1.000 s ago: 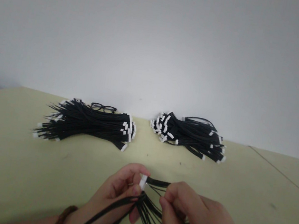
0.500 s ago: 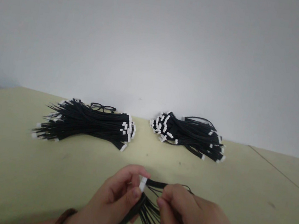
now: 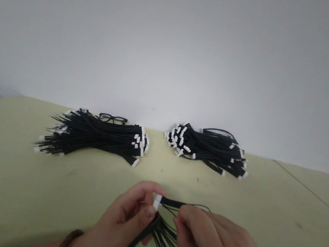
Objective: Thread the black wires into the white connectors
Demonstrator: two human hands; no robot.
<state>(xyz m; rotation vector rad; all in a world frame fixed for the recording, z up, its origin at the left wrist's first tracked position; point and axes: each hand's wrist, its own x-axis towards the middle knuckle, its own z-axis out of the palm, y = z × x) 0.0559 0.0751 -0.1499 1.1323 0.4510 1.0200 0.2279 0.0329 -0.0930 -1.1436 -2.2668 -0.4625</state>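
Between thumb and index finger, my left hand pinches a white plastic connector near the front of the table. Black wires run from the connector toward the right, and more black wires fan out below it. A black cable also passes under my left thumb down to the bottom edge. My right hand is closed just right of the connector, thumb against index finger at the thin black wires. Its fingertips cover the piece of wire between them.
A big bundle of black cables with white connectors lies at the back left, with black-framed glasses behind it. Another such bundle lies at the back right. A pale wall rises behind the yellowish table.
My right hand has shifted slightly down, and more of the upper wires shows above it. My left hand keeps its pinch on the connector almost in place.
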